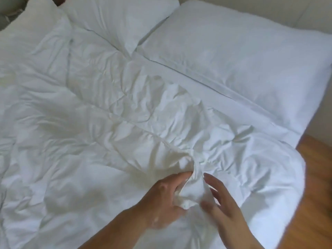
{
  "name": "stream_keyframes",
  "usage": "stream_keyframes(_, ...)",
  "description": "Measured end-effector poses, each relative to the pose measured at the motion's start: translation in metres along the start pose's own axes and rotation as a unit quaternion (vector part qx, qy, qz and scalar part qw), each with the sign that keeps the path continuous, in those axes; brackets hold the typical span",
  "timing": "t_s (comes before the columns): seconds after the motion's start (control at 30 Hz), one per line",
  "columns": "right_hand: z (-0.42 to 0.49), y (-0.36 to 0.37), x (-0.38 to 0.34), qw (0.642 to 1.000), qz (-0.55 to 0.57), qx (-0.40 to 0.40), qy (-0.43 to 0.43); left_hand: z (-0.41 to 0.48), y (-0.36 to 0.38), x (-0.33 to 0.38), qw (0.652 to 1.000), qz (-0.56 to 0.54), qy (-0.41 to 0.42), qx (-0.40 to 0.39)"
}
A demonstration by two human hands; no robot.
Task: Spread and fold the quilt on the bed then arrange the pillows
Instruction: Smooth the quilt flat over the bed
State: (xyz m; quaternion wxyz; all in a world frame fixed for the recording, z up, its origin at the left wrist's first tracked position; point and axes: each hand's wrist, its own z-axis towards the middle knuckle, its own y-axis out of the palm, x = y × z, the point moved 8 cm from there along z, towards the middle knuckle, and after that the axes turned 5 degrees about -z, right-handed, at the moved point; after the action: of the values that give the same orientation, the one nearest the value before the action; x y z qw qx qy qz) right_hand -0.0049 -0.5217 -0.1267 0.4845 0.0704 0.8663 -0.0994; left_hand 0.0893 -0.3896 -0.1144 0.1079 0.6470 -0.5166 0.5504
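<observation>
A crumpled white quilt point(100, 133) covers most of the bed. Its edge hangs off the right side. My left hand point(165, 196) grips a bunched fold of the quilt near the lower middle, fingers curled into the cloth. My right hand point(222, 203) lies just to the right of that fold with straight fingers touching the quilt. Three white pillows lie at the head of the bed: a large one point(248, 56) on the right, a second one point(122, 20) behind it, and a third point(36, 33) at the far left.
A wooden floor point(316, 186) runs along the bed's right side. A pale wall point(287, 11) stands behind the pillows. The flat white sheet point(206, 90) shows in a strip between quilt and large pillow.
</observation>
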Motion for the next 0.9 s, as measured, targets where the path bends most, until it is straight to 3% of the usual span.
stream_keyframes(0.1,0.002,-0.005,-0.014,0.996,0.062,-0.065,-0.025,0.022,0.028,0.028,0.989,-0.029,-0.022,-0.142)
stream_keyframes(0.2,0.016,-0.038,-0.002,0.999,0.023,0.007,0.029,0.04,0.03,0.037,0.974,0.073,-0.011,-0.214)
stream_keyframes(0.3,0.031,-0.075,0.014,0.988,-0.105,0.095,0.062,0.071,0.009,0.031,0.955,0.272,0.046,-0.113)
stream_keyframes(0.37,0.035,-0.086,0.018,0.986,-0.126,0.092,0.052,0.094,-0.016,0.021,0.917,0.398,0.02,-0.031)
stream_keyframes(0.5,0.026,-0.107,0.03,0.985,-0.142,0.088,0.044,0.112,-0.044,-0.026,0.831,0.525,-0.127,-0.132)
stream_keyframes(0.57,0.01,-0.117,0.039,0.982,-0.147,0.108,0.048,0.106,-0.052,-0.035,0.816,0.549,-0.109,-0.146)
stream_keyframes(0.67,-0.02,-0.128,0.058,0.978,-0.15,0.128,0.075,0.085,-0.046,-0.034,0.83,0.535,-0.052,-0.151)
stream_keyframes(0.77,-0.046,-0.144,0.073,0.978,-0.126,0.134,0.098,0.068,-0.029,-0.026,0.866,0.467,-0.041,-0.175)
stream_keyframes(0.9,-0.071,-0.193,0.076,0.97,-0.089,0.195,0.11,0.1,-0.013,0.044,0.899,0.404,-0.019,-0.168)
